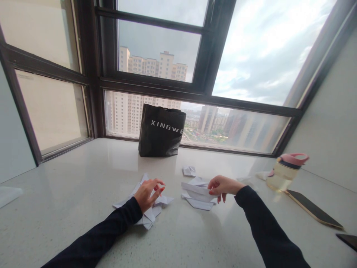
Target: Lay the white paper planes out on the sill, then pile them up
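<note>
My right hand (222, 185) pinches the right end of a long folded white paper strip (195, 188). This strip lies over a small stack of folded papers (201, 204). My left hand (150, 192) hovers over a pile of folded white paper pieces (148, 219), partly hiding it. Its fingers are bent, with a gap between thumb and fingertips and nothing visible in them. A small folded paper square (189, 171) lies just behind the stack.
A black bag (162, 132) with white lettering stands by the window. On the right are a pink-lidded bottle (282, 175), a dark flat phone-like object (314, 208) and another dark object (348, 240) at the edge. A whitish item (9, 195) lies far left on the pale counter (69, 208).
</note>
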The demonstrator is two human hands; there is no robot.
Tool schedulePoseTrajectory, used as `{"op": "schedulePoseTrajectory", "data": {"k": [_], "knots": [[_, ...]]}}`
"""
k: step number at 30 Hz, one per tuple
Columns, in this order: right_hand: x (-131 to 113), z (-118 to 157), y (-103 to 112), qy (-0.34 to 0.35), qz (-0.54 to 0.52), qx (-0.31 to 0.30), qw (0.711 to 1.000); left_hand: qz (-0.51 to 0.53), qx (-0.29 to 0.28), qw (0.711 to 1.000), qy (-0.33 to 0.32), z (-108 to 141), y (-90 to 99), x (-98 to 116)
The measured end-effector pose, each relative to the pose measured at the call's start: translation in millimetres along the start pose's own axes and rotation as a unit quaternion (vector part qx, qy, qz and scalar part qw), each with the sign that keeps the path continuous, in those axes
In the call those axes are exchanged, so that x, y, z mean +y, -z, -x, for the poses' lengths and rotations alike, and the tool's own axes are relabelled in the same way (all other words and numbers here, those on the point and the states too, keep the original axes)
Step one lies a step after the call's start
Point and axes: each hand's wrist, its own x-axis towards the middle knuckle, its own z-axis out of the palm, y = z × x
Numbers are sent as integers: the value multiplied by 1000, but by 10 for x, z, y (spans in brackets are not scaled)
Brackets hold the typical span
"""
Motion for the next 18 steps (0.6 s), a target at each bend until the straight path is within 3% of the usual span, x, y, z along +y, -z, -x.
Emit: {"op": "schedulePoseTrajectory", "data": {"k": [11,18], "knots": [[195,-173,-7,-25,116,-31,992,-25,-4,1000,15,-11,1,-51],[189,-217,-40,-45,136,-30,989,-30,-8,999,18,-17,0,-41]]}}
